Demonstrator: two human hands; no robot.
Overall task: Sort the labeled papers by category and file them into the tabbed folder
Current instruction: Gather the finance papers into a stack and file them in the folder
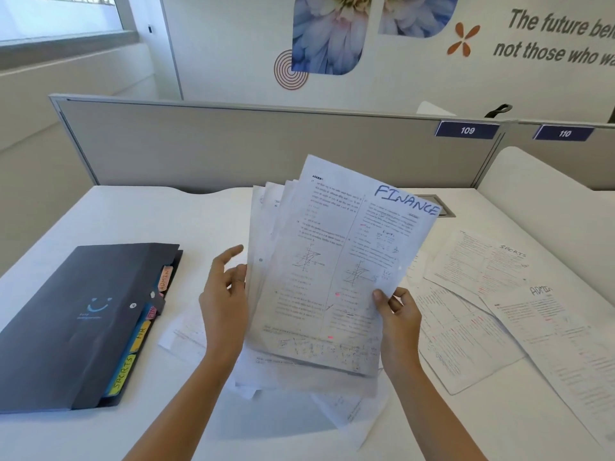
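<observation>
I hold a fanned stack of printed papers (319,267) upright above the desk; the front sheet is marked FINANCE in blue. My right hand (397,322) pinches the stack's lower right edge. My left hand (224,294) supports the left edge, its fingers partly spread. The dark tabbed folder (76,324) lies closed on the left, with tabs reading ADMIN, HR and SPORTS along its right side. On the right lie a sheet marked SPORTS (482,264) and a sheet marked ADMIN (549,324). More loose papers (332,404) lie under my hands.
A grey partition (233,144) with number plates 109 and 110 closes off the back of the white desk (133,214). A grey cable hatch (446,211) sits behind the held papers. Another unlabeled sheet (462,344) lies between the right-hand piles.
</observation>
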